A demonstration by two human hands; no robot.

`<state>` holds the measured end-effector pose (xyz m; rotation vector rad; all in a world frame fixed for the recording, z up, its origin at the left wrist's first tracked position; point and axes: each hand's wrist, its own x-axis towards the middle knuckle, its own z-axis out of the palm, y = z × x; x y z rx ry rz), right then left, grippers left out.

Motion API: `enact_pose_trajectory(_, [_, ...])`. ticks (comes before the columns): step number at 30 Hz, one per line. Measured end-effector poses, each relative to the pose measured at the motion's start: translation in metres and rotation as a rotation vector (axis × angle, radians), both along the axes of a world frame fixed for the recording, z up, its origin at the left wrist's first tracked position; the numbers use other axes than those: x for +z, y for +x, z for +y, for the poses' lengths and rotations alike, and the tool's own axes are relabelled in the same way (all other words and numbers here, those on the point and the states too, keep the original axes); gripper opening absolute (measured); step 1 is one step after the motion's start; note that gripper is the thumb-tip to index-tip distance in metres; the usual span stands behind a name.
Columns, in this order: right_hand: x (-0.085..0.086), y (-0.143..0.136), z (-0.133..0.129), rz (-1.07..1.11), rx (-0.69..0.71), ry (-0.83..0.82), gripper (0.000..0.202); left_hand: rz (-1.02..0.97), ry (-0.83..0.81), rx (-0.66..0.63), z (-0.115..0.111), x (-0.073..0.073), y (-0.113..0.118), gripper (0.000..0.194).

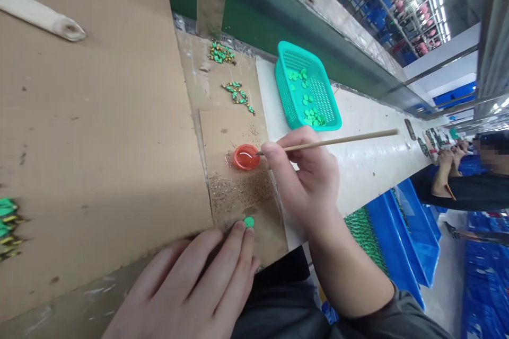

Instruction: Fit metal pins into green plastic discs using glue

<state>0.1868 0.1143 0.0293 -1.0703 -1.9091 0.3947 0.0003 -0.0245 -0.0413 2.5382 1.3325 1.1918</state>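
Note:
My right hand [308, 180] pinches a thin wooden paintbrush [342, 141] between thumb and fingers. Its dark tip is at the right rim of a small red cup [246, 157], which holds some shiny liquid. Below the cup, my left hand [202, 286] has its fingers close together, their tips on a small round green disc [248, 221] at the cardboard; the thumb is hidden. Small specks [238, 190] cover the cardboard [258, 241] between cup and disc.
A turquoise basket [283, 92] with several green discs stands beyond my right hand. Small green and yellow pieces [221, 54] lie near the green panel. A pale stick [35, 10] lies at upper left. Blue bins [401, 238] stand at right, near a seated co-worker [473, 188].

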Motion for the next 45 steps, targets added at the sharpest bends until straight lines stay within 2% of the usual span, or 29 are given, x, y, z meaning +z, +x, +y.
enact_pose_trajectory(4, [-0.006, -0.005, 0.009, -0.096, -0.006, 0.002, 0.026, 0.021, 0.019, 0.015, -0.002, -0.004, -0.001, 0.028])
enact_pose_trajectory(13, [-0.006, -0.006, 0.009, -0.073, 0.039, -0.038, 0.026, 0.021, 0.036, 0.016, 0.0, -0.006, -0.001, 0.024])
enact_pose_trajectory(18, [-0.004, -0.006, 0.008, -0.072, 0.015, -0.017, 0.026, 0.026, 0.01, 0.009, -0.001, -0.004, -0.001, 0.029])
enact_pose_trajectory(22, [0.0, 0.0, -0.009, 0.004, 0.004, 0.003, 0.02, 0.03, -0.009, 0.02, -0.007, -0.009, -0.002, 0.034])
enact_pose_trajectory(27, [-0.004, 0.006, -0.037, -0.012, 0.079, -0.107, 0.015, 0.018, -0.018, 0.031, -0.011, -0.017, -0.001, 0.035])
enact_pose_trajectory(33, [-0.016, 0.001, -0.036, -0.115, 0.027, -0.06, 0.018, 0.036, -0.008, 0.012, -0.01, -0.014, -0.001, 0.033])
enact_pose_trajectory(38, [-0.015, 0.001, -0.036, -0.061, 0.025, -0.056, 0.018, 0.05, -0.02, 0.028, -0.011, -0.014, -0.001, 0.034])
enact_pose_trajectory(42, [-0.015, 0.013, -0.055, 0.079, 0.054, -0.079, 0.01, 0.082, -0.018, 0.022, -0.011, -0.011, -0.002, 0.039])
enact_pose_trajectory(45, [-0.02, 0.021, -0.075, 0.073, 0.098, -0.064, 0.008, 0.11, -0.029, 0.012, -0.01, -0.006, -0.005, 0.041])
